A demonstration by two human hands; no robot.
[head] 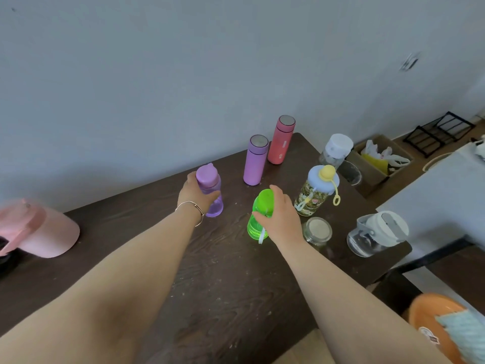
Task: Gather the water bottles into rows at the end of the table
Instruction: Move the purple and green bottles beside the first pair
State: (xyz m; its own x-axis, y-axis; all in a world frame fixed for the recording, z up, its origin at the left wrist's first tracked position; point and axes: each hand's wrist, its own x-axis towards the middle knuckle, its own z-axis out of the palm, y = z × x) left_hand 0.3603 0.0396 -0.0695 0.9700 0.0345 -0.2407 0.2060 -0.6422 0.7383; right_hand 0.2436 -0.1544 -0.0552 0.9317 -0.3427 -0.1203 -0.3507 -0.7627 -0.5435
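Note:
My left hand [195, 194] grips a translucent purple bottle [214, 203] standing on the dark wooden table [223, 285]. My right hand [282, 214] wraps a bright green bottle [256, 224] with a white strap. Beyond them stand a lilac flask [254, 161] and a red flask [282, 140] near the wall. To the right stand a patterned bottle with a blue lid and yellow cap [316, 190], a clear bottle with a white cap [336, 151], a short glass jar [317, 231] and a clear jug with a grey-white lid [378, 233].
A pink container [39, 229] lies at the table's left edge. A clear glass [350, 172] stands at the far right edge. A cardboard box with bags [380, 158] and a black rack [438, 132] are on the floor. An orange object [441, 327] sits lower right.

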